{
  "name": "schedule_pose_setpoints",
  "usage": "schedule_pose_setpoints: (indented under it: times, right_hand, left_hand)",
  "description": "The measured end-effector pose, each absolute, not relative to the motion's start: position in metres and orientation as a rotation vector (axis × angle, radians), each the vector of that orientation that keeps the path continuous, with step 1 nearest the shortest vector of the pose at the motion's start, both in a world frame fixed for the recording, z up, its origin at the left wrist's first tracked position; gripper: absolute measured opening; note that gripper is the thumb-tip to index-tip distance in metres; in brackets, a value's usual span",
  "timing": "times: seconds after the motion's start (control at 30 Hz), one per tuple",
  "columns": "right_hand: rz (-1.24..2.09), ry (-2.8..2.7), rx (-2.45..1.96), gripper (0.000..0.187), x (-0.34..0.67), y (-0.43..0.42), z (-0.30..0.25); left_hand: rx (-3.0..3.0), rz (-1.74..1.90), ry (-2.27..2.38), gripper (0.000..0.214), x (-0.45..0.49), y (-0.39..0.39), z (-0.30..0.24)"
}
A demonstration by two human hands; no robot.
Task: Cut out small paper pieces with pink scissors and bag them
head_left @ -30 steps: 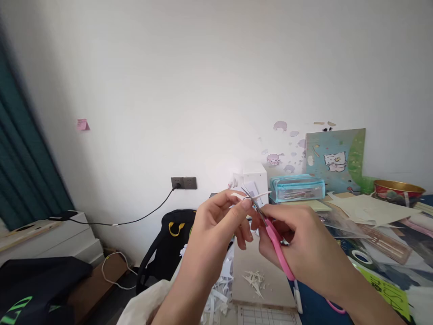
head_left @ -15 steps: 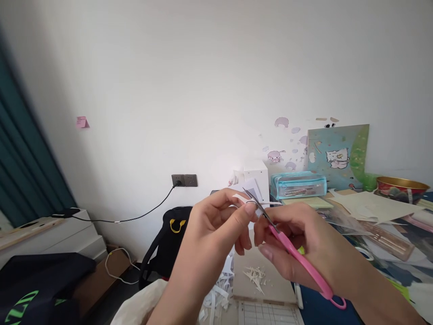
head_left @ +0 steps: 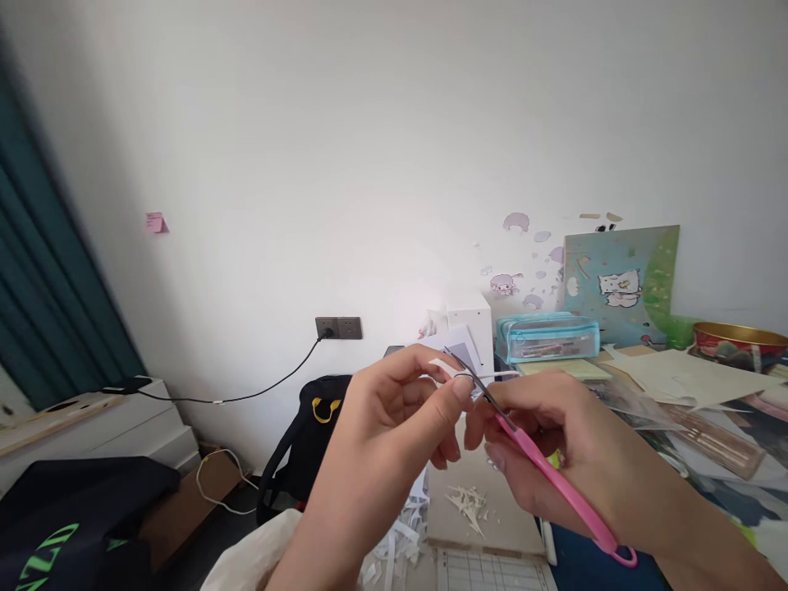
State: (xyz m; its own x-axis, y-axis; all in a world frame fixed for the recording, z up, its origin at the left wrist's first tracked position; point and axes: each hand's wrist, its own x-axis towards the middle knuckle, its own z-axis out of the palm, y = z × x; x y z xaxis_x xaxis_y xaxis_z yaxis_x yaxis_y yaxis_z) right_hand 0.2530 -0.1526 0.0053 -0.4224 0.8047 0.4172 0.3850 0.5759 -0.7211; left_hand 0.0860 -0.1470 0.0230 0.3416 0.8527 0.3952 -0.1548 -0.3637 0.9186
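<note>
My left hand [head_left: 400, 410] is raised at the middle of the view, thumb and fingers pinched on a small white paper piece [head_left: 452, 367]. My right hand [head_left: 554, 451] is closed around pink-handled scissors [head_left: 542, 472]. The thin metal blades point up and left and meet the paper right at my left thumb tip. The two hands touch above the desk's left edge.
Paper trimmings [head_left: 468, 502] lie on a cardboard sheet [head_left: 492, 525] below the hands. A clear blue pencil case [head_left: 547, 336], a cartoon picture board [head_left: 619, 283], a red-gold tin bowl [head_left: 735, 341] and loose papers crowd the desk. A black bag [head_left: 311, 427], a wall socket [head_left: 338, 327] and a cable are to the left.
The scissors' handle has swung lower and further right, while the blades stay at the paper. Both hands hold much the same spot; the camera has drifted slightly.
</note>
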Motion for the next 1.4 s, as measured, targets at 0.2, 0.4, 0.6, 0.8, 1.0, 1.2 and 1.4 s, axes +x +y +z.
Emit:
schedule_pose_setpoints:
  times: [0.2,0.4,0.6,0.8,1.0,1.2,1.4]
  right_hand:
    - [0.706,-2.038,-0.942,0.025,0.256,-0.153,0.003]
    - [0.718,-2.03,-0.956,0.027,0.258,-0.153,0.003]
    - [0.705,-2.057,-0.982,0.023,0.259,-0.152,0.003]
    - [0.691,-1.992,-1.109,0.021,0.253,-0.157,0.013]
    - [0.627,-1.999,-1.165,0.017,0.251,-0.159,0.016]
    - [0.696,-2.04,-1.063,0.011,0.257,-0.156,0.009]
    - [0.711,-2.047,-1.088,0.011,0.259,-0.157,0.006]
  left_hand:
    - [1.609,1.189,0.655,0.014,0.082,-0.146,0.025]
    - [1.626,1.143,0.671,0.015,0.08,-0.144,0.027]
    - [1.613,1.131,0.693,0.017,0.08,-0.143,0.027]
    - [1.561,1.178,0.683,0.018,0.085,-0.14,0.023]
    - [1.539,1.204,0.671,0.018,0.087,-0.14,0.02]
    - [1.522,1.196,0.706,0.016,0.086,-0.145,0.022]
    - [1.507,1.233,0.686,0.017,0.086,-0.148,0.024]
